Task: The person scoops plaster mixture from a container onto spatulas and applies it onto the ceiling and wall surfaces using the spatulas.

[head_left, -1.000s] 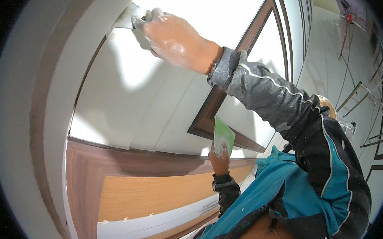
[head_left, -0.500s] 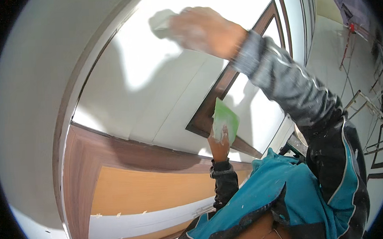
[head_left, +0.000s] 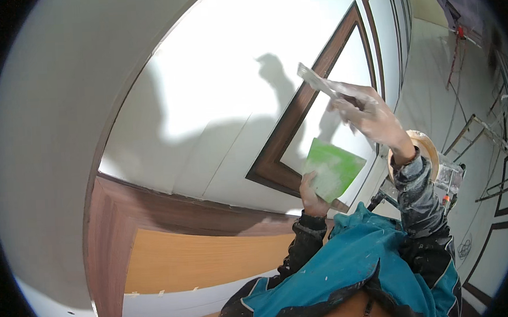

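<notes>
In my right hand (head_left: 372, 115), its fingers coated with white powder or paste, I grip a putty knife (head_left: 317, 81). The blade points up and left, in front of the white wall panel (head_left: 219, 143); whether it touches the brown trim behind it I cannot tell. My left hand (head_left: 312, 197) is closed on the lower left edge of a flat green putty board (head_left: 346, 160), which carries a smear of white paste. The board is held below my right hand, tilted, beside the lower corner of the dark brown trim frame (head_left: 274, 154).
Behind my right forearm stands a cream round tub (head_left: 429, 143) on a paint-spattered support. A metal ladder (head_left: 485, 126) and a red-topped stand (head_left: 459, 38) are farther right. A brown wooden frame (head_left: 111, 223) with orange-tan panels (head_left: 196, 259) lies at lower left.
My right hand has come away from the upper wall, down and right, and the putty knife now shows clearly. My left hand has shifted right, turning the green board's face more into view.
</notes>
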A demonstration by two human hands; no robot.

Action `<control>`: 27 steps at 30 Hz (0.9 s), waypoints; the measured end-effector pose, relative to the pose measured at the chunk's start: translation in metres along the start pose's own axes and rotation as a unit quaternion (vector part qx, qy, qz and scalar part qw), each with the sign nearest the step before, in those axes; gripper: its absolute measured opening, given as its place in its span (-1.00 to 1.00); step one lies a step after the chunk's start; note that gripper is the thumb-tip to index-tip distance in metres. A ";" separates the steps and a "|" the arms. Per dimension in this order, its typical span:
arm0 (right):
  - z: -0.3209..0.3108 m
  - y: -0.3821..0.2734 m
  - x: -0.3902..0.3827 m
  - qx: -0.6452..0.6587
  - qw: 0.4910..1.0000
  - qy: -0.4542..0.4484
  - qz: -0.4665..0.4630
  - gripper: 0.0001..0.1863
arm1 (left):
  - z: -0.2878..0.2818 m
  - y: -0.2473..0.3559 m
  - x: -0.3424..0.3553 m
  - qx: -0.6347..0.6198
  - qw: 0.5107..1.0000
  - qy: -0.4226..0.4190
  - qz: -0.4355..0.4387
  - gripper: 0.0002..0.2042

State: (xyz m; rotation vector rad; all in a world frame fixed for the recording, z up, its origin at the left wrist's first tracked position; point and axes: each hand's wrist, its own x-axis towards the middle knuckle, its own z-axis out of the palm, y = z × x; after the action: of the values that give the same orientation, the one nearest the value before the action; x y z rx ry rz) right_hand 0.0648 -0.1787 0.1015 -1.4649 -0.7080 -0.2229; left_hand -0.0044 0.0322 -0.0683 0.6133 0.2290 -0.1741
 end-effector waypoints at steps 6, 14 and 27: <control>0.082 -0.044 0.076 -0.313 0.926 0.043 -0.208 -0.44 | 0.010 -0.005 0.009 0.021 0.999 -0.007 -0.028 -0.69; 0.128 -0.038 0.148 -0.374 0.879 0.097 -0.279 -0.45 | 0.017 -0.019 -0.022 0.079 0.995 0.026 0.051 -0.78; 0.134 -0.055 0.168 -0.399 0.849 0.117 -0.327 -0.56 | -0.021 -0.009 -0.038 0.024 0.996 0.061 0.060 -0.70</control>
State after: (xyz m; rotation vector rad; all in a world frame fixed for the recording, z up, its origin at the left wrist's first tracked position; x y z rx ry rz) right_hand 0.1259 -0.0116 0.2346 -1.8665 -0.9508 -1.3363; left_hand -0.0463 0.0410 -0.0795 0.6843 0.3063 -0.0267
